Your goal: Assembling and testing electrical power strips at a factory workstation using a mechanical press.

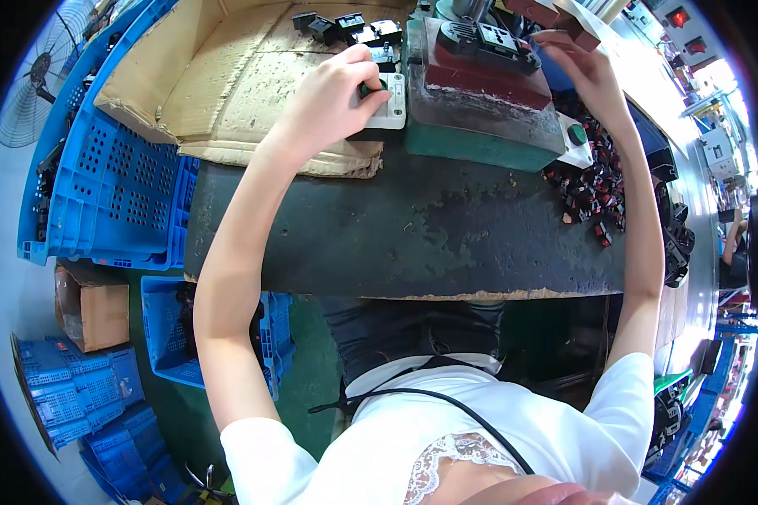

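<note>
On top of the red block [472,80], up at the far side of the bench [345,236], sits the black part [490,47], pale slotted panel face up. Long axis runs roughly left to right across the block; right end angled a bit toward the person, left end a bit farther off. Lies flat, not on edge. Red block itself is on a green base [480,150], metal column [473,8] just behind. Left hand [337,97] is at the left white box [394,115], thumb and index closed in around something dark; can't tell if that's a loose piece or the box's button. That box stands just beside the base, long side pointing away from the person. Right hand [581,71] is by the part's right end, fingers bent, narrow opening, tips near the dark red piece overhead; can't tell if it holds anything. Right white box [574,154] with green button [576,134] is below that hand, next to the base. Small red-and-black bits [594,194] are heaped right of it. More black modules [349,29] lie at mixed angles in the open carton [253,76], left of the base. Blue crate [126,189] stands left of the carton.
</note>
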The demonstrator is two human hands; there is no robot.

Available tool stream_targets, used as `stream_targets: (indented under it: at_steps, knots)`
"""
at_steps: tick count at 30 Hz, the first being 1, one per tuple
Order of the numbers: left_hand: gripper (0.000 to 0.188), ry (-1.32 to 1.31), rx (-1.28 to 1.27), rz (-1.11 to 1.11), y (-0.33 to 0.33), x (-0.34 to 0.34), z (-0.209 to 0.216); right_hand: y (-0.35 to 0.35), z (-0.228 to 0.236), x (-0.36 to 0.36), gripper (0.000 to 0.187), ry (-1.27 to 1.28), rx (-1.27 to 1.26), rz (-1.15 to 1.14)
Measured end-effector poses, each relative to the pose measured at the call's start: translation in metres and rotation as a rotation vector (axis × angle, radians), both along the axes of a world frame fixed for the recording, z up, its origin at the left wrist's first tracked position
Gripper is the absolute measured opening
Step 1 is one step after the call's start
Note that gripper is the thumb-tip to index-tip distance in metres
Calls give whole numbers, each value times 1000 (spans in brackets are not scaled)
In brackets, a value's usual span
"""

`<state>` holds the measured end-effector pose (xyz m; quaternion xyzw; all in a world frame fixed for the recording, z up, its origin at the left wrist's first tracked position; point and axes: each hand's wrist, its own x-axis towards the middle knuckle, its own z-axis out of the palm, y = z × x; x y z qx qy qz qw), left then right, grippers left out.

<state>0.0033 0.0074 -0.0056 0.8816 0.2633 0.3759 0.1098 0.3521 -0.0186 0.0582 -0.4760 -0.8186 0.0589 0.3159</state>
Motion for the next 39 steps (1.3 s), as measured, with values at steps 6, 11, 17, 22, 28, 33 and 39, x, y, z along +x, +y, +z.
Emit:
stream_targets:
  at_steps: [6, 11, 17, 22, 28, 33, 39]
  knots:
    - [17, 34, -10, 5, -2, -2, 2, -60, -1, 29, 10, -288, -61, -155]
    - [17, 74, -31, 6, -1, -2, 6, -83, -17, 23, 10, -363, -4, -135]
    - [14, 74, -70, -22, 0, -1, 7, -88, -23, 28, 13, -436, 115, -112]
    - [14, 110, -75, -5, -7, 6, 14, -91, -36, 35, 14, -412, 162, -175]
    - [13, 121, -49, -1, -10, 6, 18, -93, -36, 38, 13, -414, 150, -220]
    - [9, 117, -116, 25, -8, 1, 13, -98, -32, 38, 18, -479, 274, -276]
    - [11, 1, -32, -26, -3, 2, 13, -154, -23, 208, 25, -657, 44, -1126]
